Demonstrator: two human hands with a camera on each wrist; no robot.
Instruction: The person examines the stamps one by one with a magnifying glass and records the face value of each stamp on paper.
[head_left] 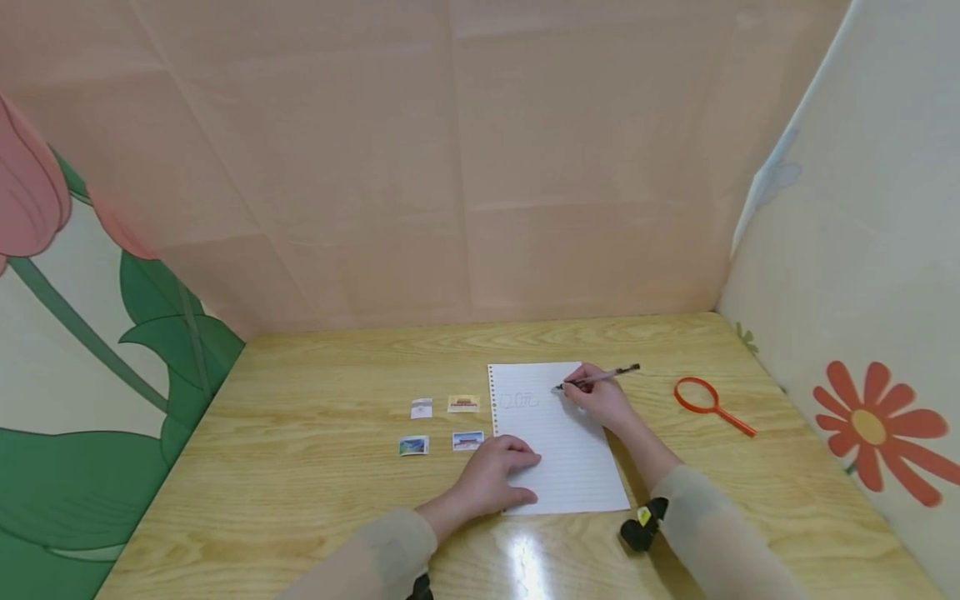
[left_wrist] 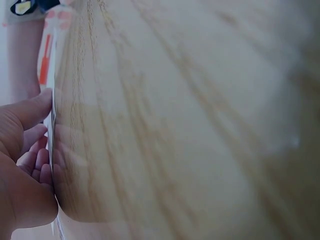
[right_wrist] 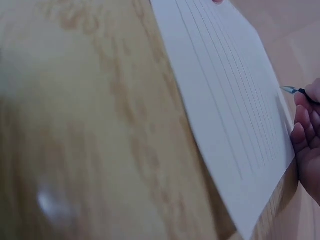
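One worktop (head_left: pixel 300 467) is carrying everything under inspection. At dial centre, a ruled sheet (head_left: pixel 570 475) is lying flat. At its 8 o'clock, the left hand (head_left: pixel 490 475) is resting, thumb and fingers apart; steady pressure there should be preventing slippage. At 1 o'clock, the right hand (head_left: pixel 602 405) is clamping a pen (head_left: pixel 617 372). Four small picture cards (head_left: pixel 464 404) are lying towards 9 o'clock; nudging them should be avoided. Faint writing (head_left: pixel 519 401) is showing near 10 o'clock; further strokes should be keeping level with it.
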